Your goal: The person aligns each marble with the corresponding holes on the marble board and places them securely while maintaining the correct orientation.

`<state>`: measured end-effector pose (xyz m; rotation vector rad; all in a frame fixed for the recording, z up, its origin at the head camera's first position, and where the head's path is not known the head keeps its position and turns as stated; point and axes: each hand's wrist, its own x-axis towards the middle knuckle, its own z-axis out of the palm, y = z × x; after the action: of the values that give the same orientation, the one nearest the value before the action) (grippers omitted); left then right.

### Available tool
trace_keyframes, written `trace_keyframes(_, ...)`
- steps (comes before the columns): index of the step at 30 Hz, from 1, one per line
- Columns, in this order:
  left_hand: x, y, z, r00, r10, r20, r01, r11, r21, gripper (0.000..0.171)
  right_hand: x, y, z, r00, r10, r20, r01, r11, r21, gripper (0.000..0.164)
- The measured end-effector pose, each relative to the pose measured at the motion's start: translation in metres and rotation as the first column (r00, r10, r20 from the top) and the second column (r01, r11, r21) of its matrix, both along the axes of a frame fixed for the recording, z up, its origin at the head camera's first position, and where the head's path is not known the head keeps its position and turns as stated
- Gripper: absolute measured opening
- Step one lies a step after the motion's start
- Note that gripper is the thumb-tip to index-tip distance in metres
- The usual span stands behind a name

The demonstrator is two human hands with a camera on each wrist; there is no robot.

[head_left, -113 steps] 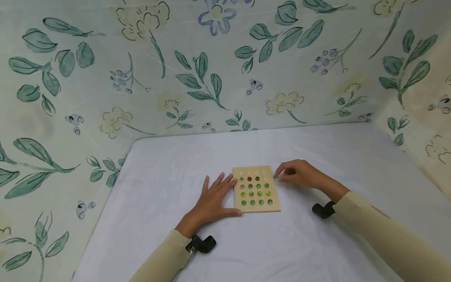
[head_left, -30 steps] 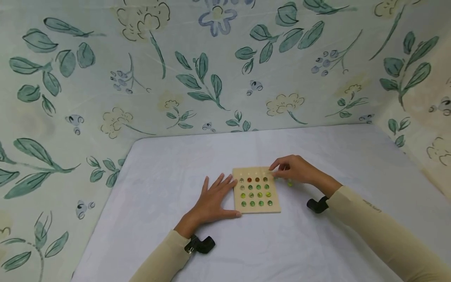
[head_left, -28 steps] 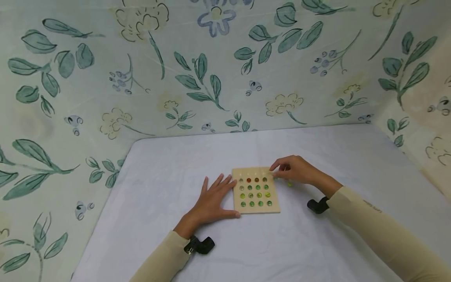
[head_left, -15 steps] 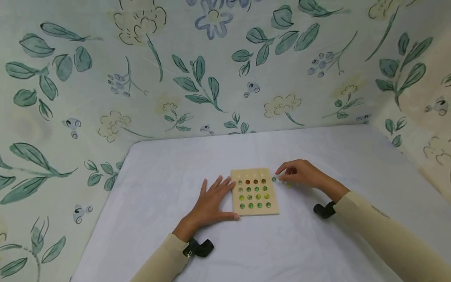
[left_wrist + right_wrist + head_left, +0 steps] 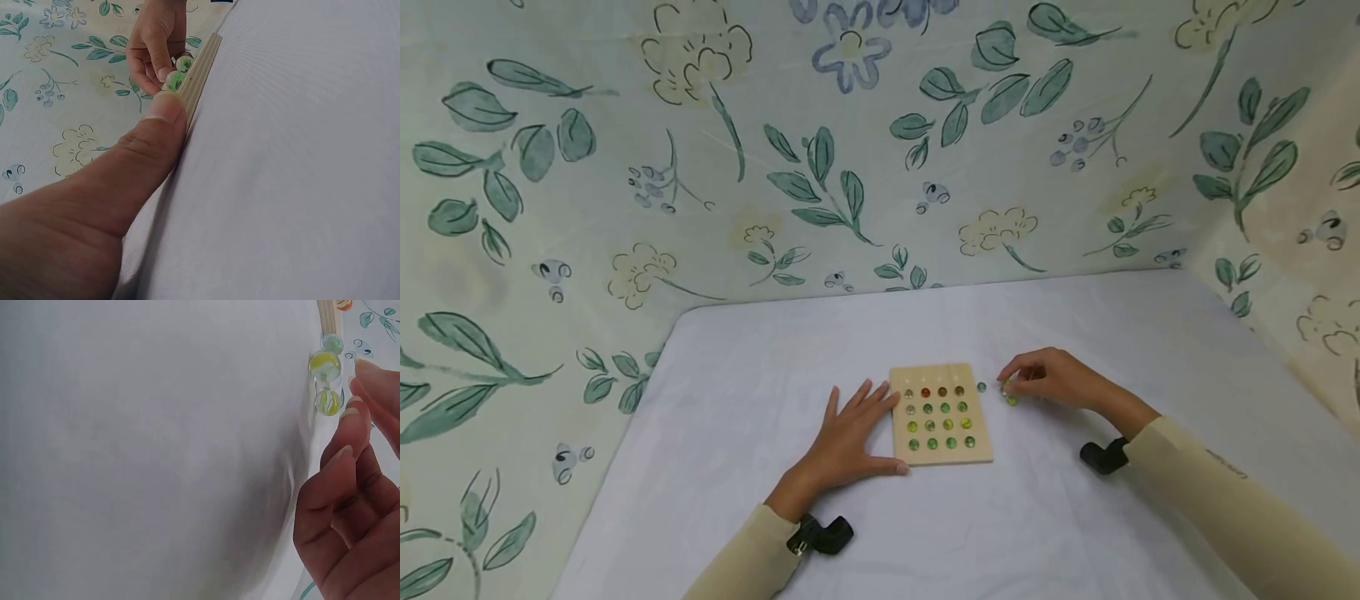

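Glass marbles, mostly green and yellow-green with two reddish ones, fill the nearer rows of a pale wooden board. Its far row of hollows holds none. Spread fingers of my left hand rest along the board's left edge, with the thumb at its near left corner. My right hand is right of the board, thumb and fingers bent, fingertips close beside a small cluster of loose marbles. One is a yellow-swirled marble; another yellow-striped marble lies by it. A green marble lies alone just off the board's right edge.
A white cloth covers the table under the board. Floral fabric rises behind the table and along both sides. Black wrist cameras sit on both wrists, the left camera low over the cloth.
A dark marble now fills the right end of the reddish marbles' row. My right hand has drawn back rightward from the board's edge to the loose marbles. My left hand stays in place.
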<state>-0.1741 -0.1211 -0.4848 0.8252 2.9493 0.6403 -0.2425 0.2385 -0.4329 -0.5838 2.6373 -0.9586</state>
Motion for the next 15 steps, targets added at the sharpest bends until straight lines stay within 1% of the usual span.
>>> trace_keyframes(6, -0.0001, 0.0009, -0.0019, 1.0, -0.002, -0.012, 0.002, 1.0, 0.005, 0.107, -0.0016, 0.0074, -0.0051, 1.0, 0.016, 0.006, -0.016, 1.0, -0.02, 0.019)
trace_keyframes(10, 0.0003, 0.0013, -0.0015, 1.0, 0.0, -0.012, 0.001, 1.0, 0.001, 0.106, -0.002, 0.0089, -0.0069, 1.0, 0.025, 0.013, -0.024, 0.999, -0.04, 0.02)
trace_keyframes(15, 0.0011, 0.0008, 0.0001, 1.0, 0.0, -0.019, 0.0, 1.0, -0.002, 0.106, -0.0015, 0.0082, -0.0069, 0.999, 0.031, 0.023, -0.03, 0.999, -0.042, 0.02)
